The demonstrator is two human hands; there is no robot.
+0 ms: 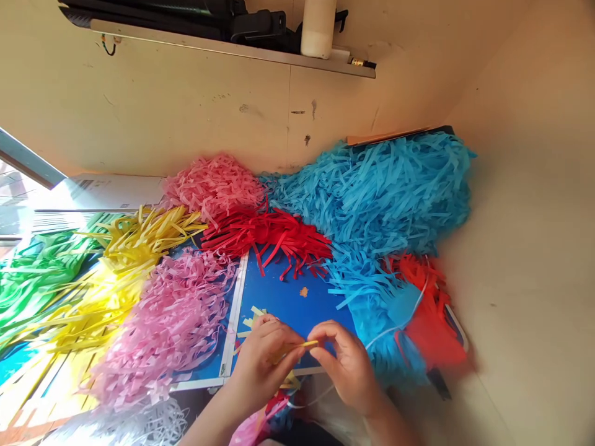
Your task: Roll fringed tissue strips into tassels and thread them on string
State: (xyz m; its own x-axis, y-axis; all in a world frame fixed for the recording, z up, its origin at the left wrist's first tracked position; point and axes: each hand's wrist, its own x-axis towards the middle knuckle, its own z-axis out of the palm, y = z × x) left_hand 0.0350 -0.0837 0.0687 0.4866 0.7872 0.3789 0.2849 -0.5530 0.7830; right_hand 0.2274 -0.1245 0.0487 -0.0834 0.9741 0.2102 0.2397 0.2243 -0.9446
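Observation:
Near the front edge of the blue tabletop (288,297), my two hands come close together over a narrow yellow strip (310,343). My left hand (264,353) has its fingers curled round the strip. The strip's free end points right, where the thumb and forefinger of my right hand (346,359) pinch it. Beside my left hand, a few pale yellow strip pieces (253,317) lie on the tabletop. A white cord (395,327) runs up to the right, behind my right hand.
Heaps of cut strips surround the hands: pink-purple (181,316), yellow (125,272) and green (41,266) on the left, red (274,238) and pink (216,186) behind, blue (385,192) and red-orange (432,316) on the right. A wall shelf (209,46) carries a white bottle (318,28).

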